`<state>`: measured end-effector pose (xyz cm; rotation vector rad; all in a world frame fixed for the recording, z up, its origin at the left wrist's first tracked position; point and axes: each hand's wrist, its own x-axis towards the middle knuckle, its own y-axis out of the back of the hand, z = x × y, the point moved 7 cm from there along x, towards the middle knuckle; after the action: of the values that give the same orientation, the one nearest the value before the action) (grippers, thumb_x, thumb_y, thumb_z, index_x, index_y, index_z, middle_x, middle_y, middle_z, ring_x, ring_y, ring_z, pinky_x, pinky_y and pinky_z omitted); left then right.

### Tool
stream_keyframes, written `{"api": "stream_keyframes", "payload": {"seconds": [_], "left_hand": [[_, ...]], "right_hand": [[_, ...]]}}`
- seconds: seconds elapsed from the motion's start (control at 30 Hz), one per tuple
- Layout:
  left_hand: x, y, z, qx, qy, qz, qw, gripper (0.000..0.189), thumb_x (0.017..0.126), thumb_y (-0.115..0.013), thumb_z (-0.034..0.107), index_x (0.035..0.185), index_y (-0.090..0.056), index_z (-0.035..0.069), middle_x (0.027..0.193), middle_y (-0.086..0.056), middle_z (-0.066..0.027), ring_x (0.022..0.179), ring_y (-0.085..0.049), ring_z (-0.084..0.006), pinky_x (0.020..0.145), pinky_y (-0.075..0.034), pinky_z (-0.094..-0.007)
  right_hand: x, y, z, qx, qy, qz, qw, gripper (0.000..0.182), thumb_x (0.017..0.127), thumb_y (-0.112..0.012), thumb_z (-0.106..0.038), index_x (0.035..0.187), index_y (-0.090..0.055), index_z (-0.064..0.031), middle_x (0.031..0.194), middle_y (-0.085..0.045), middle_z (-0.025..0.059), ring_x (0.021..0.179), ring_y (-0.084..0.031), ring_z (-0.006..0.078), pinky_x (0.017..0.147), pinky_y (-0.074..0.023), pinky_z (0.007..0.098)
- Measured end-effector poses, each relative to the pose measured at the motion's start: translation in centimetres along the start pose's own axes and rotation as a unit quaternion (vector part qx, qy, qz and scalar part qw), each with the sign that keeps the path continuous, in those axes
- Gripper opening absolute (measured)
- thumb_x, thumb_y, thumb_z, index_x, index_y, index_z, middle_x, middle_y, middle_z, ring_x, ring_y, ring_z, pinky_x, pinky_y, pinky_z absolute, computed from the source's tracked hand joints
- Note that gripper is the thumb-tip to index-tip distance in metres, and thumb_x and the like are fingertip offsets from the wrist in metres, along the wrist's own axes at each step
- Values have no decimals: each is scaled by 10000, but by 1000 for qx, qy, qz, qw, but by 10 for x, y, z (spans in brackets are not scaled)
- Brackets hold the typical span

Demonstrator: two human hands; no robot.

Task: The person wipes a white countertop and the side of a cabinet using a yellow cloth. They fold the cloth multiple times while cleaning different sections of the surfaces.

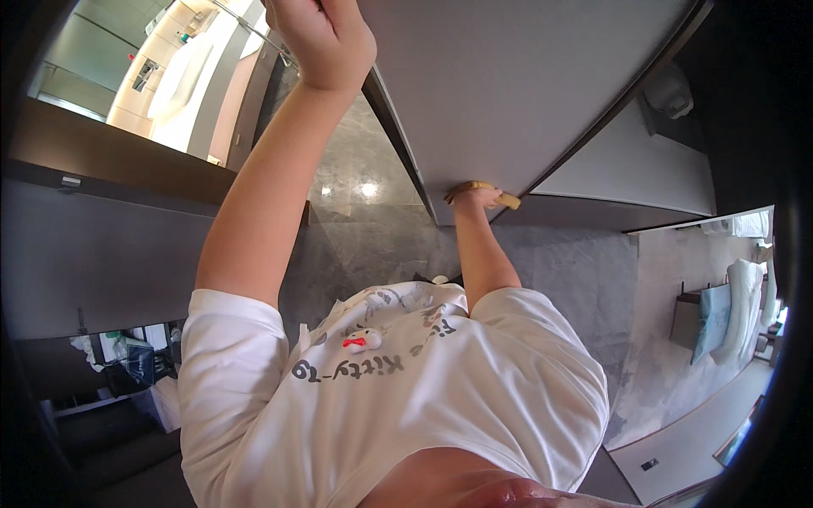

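My left hand (pixel 327 44) is raised at the top edge beside a large grey panel (pixel 508 82), which looks like a cabinet or door front. Its fingers are mostly cut off by the picture's edge, so what they hold cannot be told. Lower down, my right hand (pixel 486 195) is closed on a yellow-tan object (pixel 509 201), perhaps a folded cloth or a brush, at the lower part of the same panel. The back of the hand and wrist cover part of this object.
A lit washbasin (pixel 181 79) and a wall-mounted tap (pixel 146 74) are at upper left. Grey stone-look tiles (pixel 362 247) cover the floor. An open compartment with bags (pixel 136 359) is at lower left. At right stand a bed with white bedding (pixel 740 311) and a blue cloth (pixel 710 324).
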<state>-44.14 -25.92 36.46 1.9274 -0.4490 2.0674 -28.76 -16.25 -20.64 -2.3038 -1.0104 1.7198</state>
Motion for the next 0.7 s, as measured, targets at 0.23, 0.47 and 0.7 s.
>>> {"api": "stream_keyframes", "payload": {"seconds": [0.23, 0.47, 0.7], "left_hand": [[0, -2, -5, -34, 17, -46, 998, 445, 1001, -389, 131, 1363, -333, -120, 1199, -543, -196, 1081, -534, -257, 949, -414, -339], [-1, 0, 8, 54, 3, -10, 998, 416, 986, -431, 105, 1338, -369, -108, 1172, -534, -202, 1070, -527, -286, 946, -413, -365], [-9, -3, 5, 53, -55, 31, 997, 427, 974, -452, 108, 1340, -384, -100, 1231, -533, -231, 1094, -530, -333, 952, -409, -388]], "right_hand": [[-8, -3, 23, -28, -228, -92, 969, 580, 971, -366, -416, 1419, -310, -53, 1457, -337, 152, 1336, -345, 319, 1113, -285, 505], [-124, -90, -63, -6, -191, -222, 956, 542, 981, -350, -416, 1391, -363, -63, 1421, -384, 144, 1302, -387, 318, 1109, -306, 511], [-297, -142, -159, -113, 422, -241, 867, 665, 949, -471, -245, 1481, -119, -59, 1516, -234, 169, 1406, -198, 345, 1144, -120, 511]]}}
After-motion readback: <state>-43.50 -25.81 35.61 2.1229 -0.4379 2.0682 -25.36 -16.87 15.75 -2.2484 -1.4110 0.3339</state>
